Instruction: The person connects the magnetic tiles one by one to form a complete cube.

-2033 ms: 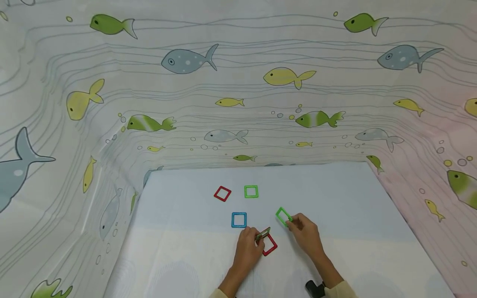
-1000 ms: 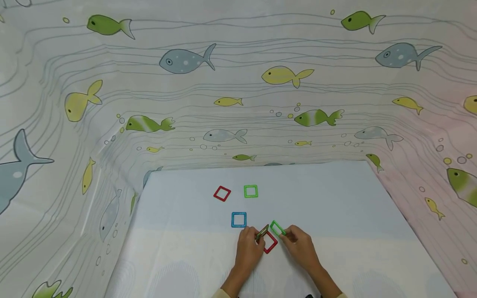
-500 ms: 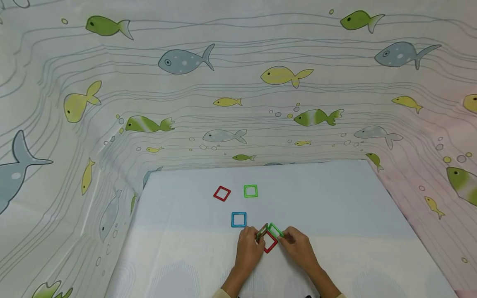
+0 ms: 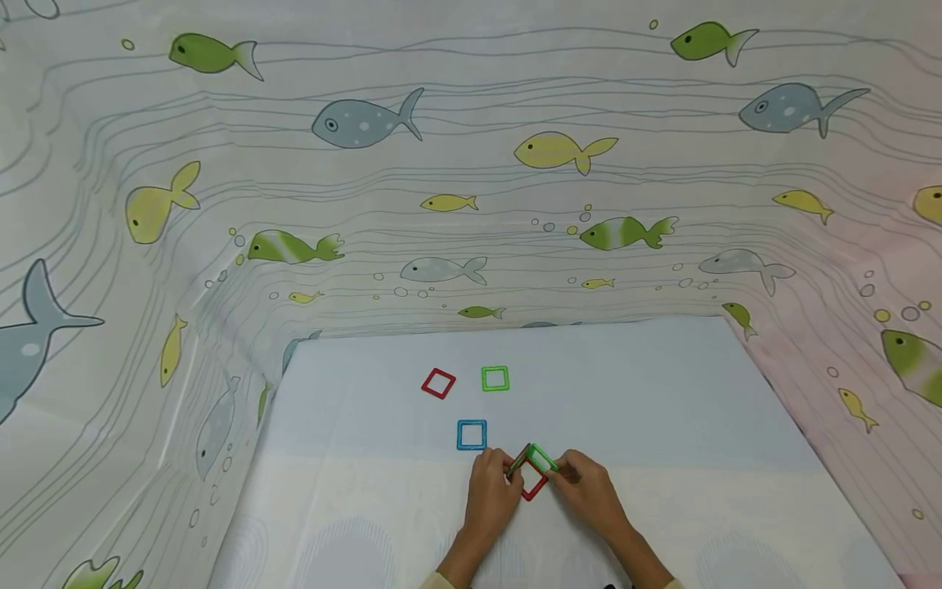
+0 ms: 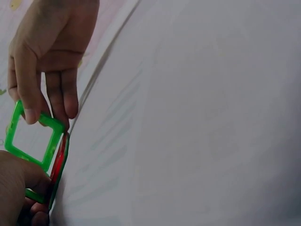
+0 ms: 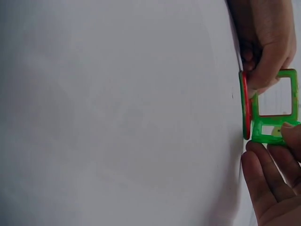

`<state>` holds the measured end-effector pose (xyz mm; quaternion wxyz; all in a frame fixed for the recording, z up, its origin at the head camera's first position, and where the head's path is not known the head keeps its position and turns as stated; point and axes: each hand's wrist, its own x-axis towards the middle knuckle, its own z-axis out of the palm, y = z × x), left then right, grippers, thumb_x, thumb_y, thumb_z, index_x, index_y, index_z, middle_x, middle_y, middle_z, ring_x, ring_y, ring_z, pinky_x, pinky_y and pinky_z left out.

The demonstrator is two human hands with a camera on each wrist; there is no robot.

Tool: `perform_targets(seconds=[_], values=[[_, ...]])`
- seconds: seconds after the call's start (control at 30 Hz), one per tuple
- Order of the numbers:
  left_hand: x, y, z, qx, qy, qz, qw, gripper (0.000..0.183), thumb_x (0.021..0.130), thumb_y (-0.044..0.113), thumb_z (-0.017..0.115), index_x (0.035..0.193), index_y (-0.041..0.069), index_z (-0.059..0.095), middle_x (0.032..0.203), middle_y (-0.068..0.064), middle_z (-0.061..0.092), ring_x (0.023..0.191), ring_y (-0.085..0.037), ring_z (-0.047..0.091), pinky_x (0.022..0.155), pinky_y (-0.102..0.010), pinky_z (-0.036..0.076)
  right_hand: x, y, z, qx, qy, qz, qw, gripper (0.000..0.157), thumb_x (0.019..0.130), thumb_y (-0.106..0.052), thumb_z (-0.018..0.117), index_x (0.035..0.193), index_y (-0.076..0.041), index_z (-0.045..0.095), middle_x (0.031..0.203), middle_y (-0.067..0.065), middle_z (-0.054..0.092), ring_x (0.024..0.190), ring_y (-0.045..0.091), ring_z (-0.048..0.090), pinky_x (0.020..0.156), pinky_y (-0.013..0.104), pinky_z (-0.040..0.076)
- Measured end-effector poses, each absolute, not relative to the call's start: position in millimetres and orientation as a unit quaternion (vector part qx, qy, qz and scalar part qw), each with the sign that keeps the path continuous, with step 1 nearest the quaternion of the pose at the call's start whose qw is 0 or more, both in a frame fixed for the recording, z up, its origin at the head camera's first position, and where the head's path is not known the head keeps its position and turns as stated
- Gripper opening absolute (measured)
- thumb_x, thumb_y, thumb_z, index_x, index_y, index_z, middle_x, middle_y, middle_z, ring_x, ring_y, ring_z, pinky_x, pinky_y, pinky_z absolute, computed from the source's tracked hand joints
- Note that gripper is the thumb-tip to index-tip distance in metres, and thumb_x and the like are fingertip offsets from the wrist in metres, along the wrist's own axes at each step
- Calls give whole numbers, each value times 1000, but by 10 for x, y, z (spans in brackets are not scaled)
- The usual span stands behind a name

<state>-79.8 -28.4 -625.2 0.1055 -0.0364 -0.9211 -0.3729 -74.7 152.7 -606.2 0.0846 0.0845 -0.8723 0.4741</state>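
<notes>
In the head view my left hand [image 4: 495,492] pinches a square magnetic tile [image 4: 519,460] that stands upright, seen nearly edge-on. My right hand [image 4: 590,491] pinches a bright green magnetic tile [image 4: 546,456] between thumb and fingers, tilted up. The two tiles meet at a far corner above a red magnetic tile [image 4: 538,488] lying flat on the table. From the right wrist view, the upright tile [image 6: 295,92] looks green and stands beside the red tile [image 6: 245,106], which has a green layer along its underside. Fingers partly cover both held tiles.
Beyond the hands lie a blue square tile [image 4: 472,447], a red square tile [image 4: 428,391] and a green square tile [image 4: 496,388], each flat on the pale table cover [image 4: 648,384]. A fish-patterned cloth [image 4: 471,237] rises behind and at both sides.
My right hand has brought the green tile leftward and nearer, up against the left hand's tile and the flat red tile. The left hand has stayed almost in place, its tile turning slightly more upright.
</notes>
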Motion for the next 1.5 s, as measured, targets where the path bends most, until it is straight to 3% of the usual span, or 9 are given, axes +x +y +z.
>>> perform_targets(seconds=[0.33,0.67,0.87,1.13,1.3,1.4,1.5], values=[[-799,-294,-6245,-42,-920,-376,99,13,83,9,74,87,13,63,81,5,54,78,-6,47,63,-17,44,-778,1532,-6068,102,-881,455,79,25,81,-2,79,85,-20,64,81,-13,65,74,-1,62,67,22,55],[-795,-309,-6247,-43,-920,-377,93,13,83,10,74,87,13,62,81,5,54,77,-5,45,63,-17,42,-869,1502,-6110,144,-909,387,55,26,78,-4,82,99,-11,68,88,-7,64,74,-1,55,63,20,50],[-794,-314,-6243,-51,-920,-374,103,15,82,9,75,87,14,62,80,6,54,76,-5,46,64,-17,42,-939,1441,-6094,126,-925,357,27,20,78,-4,82,86,-11,65,77,-8,54,67,0,41,56,18,38],[-788,-324,-6252,-56,-921,-372,103,16,82,12,77,88,16,62,81,6,54,78,-5,47,65,-18,43,-985,1400,-6093,127,-935,331,25,27,78,-6,83,74,-14,58,69,-8,45,62,3,38,52,18,34],[-774,-340,-6257,-65,-919,-379,88,28,83,32,81,98,14,64,85,3,54,80,-5,45,66,-18,41,-1005,1402,-6087,120,-936,331,12,23,79,-6,82,76,-14,60,70,-9,48,62,2,39,53,18,35],[-762,-375,-6248,-80,-909,-401,85,36,89,41,73,109,13,65,88,2,55,82,-6,46,67,-20,42,-1013,1407,-6079,123,-935,334,16,22,79,-5,82,77,-13,61,71,-8,49,63,3,40,53,19,35],[-762,-429,-6233,-96,-888,-438,99,29,100,34,58,115,10,66,96,0,61,89,-11,55,75,-26,50,-1021,1411,-6067,121,-932,341,19,22,78,-4,82,77,-13,62,71,-9,50,63,3,41,54,18,36]])
